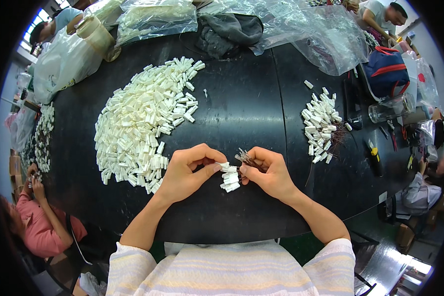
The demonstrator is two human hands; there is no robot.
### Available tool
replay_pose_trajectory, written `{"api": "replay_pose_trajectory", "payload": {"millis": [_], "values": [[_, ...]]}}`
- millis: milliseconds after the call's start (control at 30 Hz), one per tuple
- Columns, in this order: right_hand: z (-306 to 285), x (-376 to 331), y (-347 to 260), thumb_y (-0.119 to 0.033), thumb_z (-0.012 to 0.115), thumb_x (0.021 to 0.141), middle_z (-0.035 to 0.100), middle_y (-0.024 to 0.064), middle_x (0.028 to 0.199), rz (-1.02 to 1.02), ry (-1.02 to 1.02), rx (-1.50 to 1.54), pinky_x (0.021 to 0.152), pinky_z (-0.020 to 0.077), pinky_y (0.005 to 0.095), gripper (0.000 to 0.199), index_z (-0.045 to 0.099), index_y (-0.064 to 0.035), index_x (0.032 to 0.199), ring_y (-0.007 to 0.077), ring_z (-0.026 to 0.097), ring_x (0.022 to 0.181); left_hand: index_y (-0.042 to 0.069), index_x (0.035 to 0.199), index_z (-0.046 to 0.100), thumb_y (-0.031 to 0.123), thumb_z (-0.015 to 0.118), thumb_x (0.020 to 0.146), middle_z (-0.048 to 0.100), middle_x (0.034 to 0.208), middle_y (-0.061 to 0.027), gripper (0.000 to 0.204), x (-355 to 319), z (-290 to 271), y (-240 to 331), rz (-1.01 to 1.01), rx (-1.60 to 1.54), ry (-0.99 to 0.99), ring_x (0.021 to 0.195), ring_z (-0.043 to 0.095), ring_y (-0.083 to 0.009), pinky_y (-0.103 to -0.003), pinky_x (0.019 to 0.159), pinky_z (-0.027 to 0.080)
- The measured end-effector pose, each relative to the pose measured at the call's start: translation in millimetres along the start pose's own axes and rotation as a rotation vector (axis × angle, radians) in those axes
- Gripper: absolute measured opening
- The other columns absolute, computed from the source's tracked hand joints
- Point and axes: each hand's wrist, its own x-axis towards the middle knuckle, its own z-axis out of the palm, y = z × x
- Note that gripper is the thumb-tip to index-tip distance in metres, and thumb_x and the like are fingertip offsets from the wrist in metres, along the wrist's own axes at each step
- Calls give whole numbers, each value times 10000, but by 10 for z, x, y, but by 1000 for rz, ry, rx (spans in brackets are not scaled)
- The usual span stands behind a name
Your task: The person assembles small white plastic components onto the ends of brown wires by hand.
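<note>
Above the near part of the black table, my two hands almost meet. My left hand (192, 170) pinches a small white plastic connector housing (224, 166) between thumb and forefinger. A bundle of thin dark brown wires (250, 161) with metal-tipped ends is gripped in my right hand (269, 173). Several white connector housings (230, 181) hang together just below my right fingertips, apparently on wires of that bundle. Left of my hands spreads a large heap of loose white housings (138, 123). A smaller pile of white housings (320, 121) with brown wires lies to the right.
Clear plastic bags (155, 22) and a dark grey cloth (229, 34) line the far edge. A blue bag (386, 71), a glass jar (392, 108) and a yellow-handled tool (374, 151) are at the right. People sit around the table, one in pink (42, 227) at the left.
</note>
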Motion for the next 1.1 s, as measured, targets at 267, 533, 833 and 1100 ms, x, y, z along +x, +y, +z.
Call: {"api": "replay_pose_trajectory", "payload": {"millis": [267,533,833,1100], "values": [[-16,2,-30,-42,586,809,577,26,670,7,13,42,566,417,200,77,533,13,797,62,555,615,-69,921,598,-86,558,802,586,919,-98,126,18,8,18,13,-14,4,857,561,-136,-246,754,457],[-12,21,-35,-35,579,805,574,22,652,29,43,-47,549,404,202,64,534,8,793,51,532,592,-71,911,609,-99,560,790,592,911,-107,133,27,5,20,52,-25,-5,855,566,-147,-247,752,458],[2,3,1,-35,575,802,570,22,654,-14,58,19,551,406,204,70,523,6,779,50,535,596,-42,910,629,-106,568,772,606,859,-76,164,1,15,-31,120,39,28,758,567,-105,-215,664,446],[10,-24,-3,-64,590,815,575,14,657,-26,28,-22,542,402,203,87,541,6,801,47,519,583,-36,911,636,-93,590,763,615,840,-77,166,-15,109,-20,87,-57,78,752,575,-104,-210,656,454]]}}
